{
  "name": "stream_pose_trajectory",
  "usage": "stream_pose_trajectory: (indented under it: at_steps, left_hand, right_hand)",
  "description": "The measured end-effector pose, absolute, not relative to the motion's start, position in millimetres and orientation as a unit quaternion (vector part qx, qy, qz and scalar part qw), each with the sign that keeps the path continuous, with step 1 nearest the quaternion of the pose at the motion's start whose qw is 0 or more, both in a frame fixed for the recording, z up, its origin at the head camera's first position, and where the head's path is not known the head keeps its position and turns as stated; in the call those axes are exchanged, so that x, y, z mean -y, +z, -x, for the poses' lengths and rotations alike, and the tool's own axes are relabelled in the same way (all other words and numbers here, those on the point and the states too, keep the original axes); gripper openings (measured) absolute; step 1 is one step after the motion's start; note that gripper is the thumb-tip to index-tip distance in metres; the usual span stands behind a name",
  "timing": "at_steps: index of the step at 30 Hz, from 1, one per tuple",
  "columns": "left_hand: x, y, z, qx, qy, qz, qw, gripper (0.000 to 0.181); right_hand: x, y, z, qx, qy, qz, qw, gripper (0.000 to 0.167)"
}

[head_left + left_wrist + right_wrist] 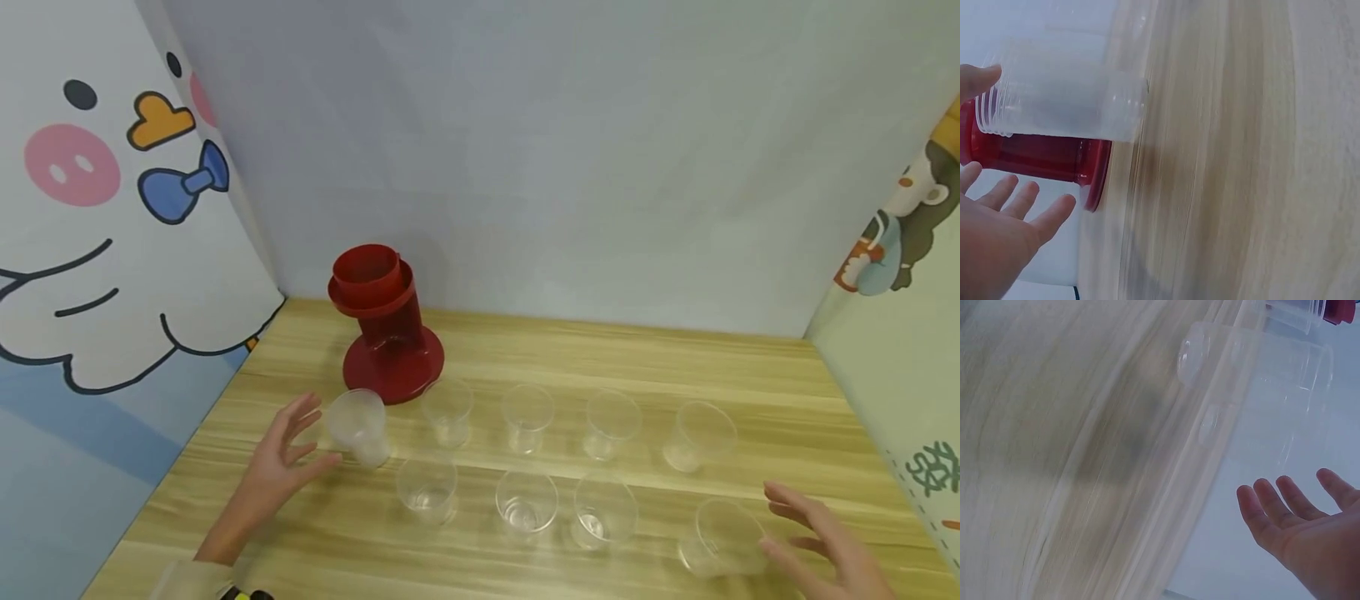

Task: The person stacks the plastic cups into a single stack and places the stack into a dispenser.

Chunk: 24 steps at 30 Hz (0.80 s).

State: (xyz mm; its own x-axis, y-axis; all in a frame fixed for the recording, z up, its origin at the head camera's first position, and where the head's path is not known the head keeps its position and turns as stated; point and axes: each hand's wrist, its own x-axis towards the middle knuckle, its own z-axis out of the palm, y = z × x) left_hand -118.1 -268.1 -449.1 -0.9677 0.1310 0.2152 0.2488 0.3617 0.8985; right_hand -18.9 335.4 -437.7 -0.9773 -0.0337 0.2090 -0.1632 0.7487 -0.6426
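Near the back left of the wooden table, a nested stack of clear plastic cups [360, 425] stands upright; its layered rims [997, 103] show in the left wrist view. My left hand [281, 467] is just left of the stack, fingers spread, with no clear contact. More clear cups stand singly in two rows, among them a back-row cup [528, 417] and a front-row cup [527, 504]. At the front right, my right hand [832, 542] hovers beside the end cup [720, 537], fingers loosely bent and holding nothing. Whether the thumb touches that cup I cannot tell.
Behind the cup stack stands a red plastic stand [390, 333] with a round base and a cup-shaped top. A pale backdrop [540, 167] rises along the table's rear edge. Printed panels flank it, the left one [97, 275] showing a cartoon figure.
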Motion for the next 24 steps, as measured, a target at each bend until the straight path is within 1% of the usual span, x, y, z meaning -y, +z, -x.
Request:
stream_pose_trajectory:
  at_steps: [4,8,14,24]
  left_hand:
    - [264,-450,121,0.805,-0.58,0.116,0.046,0.085]
    - [259,-451,123,0.793,-0.599,0.108,0.033,0.086]
    - [253,-453,125,0.782,-0.614,0.103,0.014,0.088]
    - [245,-456,130,0.782,-0.617,0.084,-0.001,0.086]
  right_hand:
    - [-330,-439,18,0.927,0.359,-0.061,0.085,0.07]
    - [-325,-444,14,0.923,0.371,-0.067,0.079,0.078]
    - [-317,-454,12,0.915,0.386,-0.076,0.088,0.082]
    - [-311,-467,15,0.899,0.416,-0.085,0.106,0.082]
